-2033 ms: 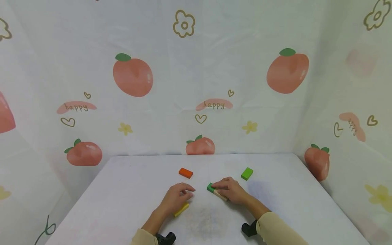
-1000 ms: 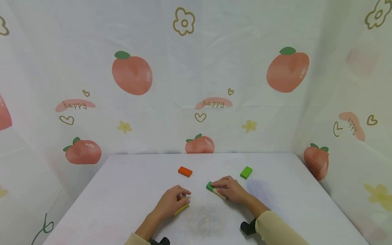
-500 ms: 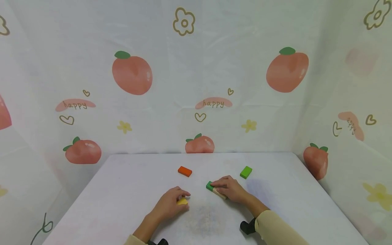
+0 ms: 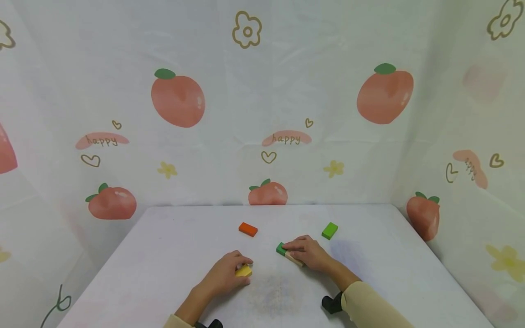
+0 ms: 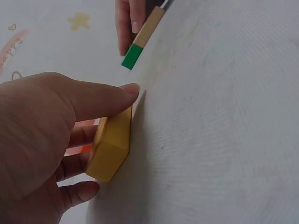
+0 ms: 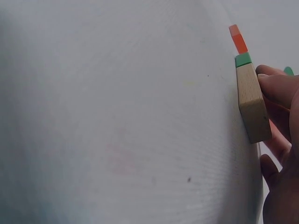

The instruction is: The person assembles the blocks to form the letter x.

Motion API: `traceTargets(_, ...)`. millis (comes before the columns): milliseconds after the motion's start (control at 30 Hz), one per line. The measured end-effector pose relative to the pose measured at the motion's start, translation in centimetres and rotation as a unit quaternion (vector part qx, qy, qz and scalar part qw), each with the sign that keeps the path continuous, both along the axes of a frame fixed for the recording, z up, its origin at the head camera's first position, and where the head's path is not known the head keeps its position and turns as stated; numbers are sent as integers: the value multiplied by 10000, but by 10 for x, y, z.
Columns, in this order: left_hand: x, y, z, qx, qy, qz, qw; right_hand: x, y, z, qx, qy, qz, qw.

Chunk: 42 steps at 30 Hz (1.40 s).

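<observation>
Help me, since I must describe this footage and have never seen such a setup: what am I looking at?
There's no machine, just a person working bare-handed. The wide picture is taken from the head, looking forward and down; the two close-ups are taken from the left and right wrists. On the white table lie an orange block and a light-green block. The left hand grips a yellow block. The right hand holds a green-and-wood piece; whether that is one block or two, I can't tell.

A white backdrop printed with coral fruit and "happy" lettering fills the upper frame; a smudged white tabletop spans the lower centre.
</observation>
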<state>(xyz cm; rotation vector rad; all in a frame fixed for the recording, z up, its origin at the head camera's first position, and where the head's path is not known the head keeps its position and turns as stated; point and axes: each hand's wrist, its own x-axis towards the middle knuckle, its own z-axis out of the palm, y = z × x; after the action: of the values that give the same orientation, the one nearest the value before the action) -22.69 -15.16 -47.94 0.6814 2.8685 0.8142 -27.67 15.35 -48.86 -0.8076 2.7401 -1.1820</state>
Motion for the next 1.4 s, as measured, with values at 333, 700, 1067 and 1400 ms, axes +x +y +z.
traceTargets(333,0,0,5,-269,-89,-75,9996,1,0,3,-1,-22,-10,10000)
traceTargets(700,1,1,10,-184,-148,-99,9997,-1,0,-2,-41,26,-22,10000)
traceTargets(1067,0,1,9,-143,-95,51,9998,-2,0,-2,-111,-46,0,9999)
traceTargets(1400,1,2,10,-26,6,50,10000,-2,1,-4,-127,-38,4,9999)
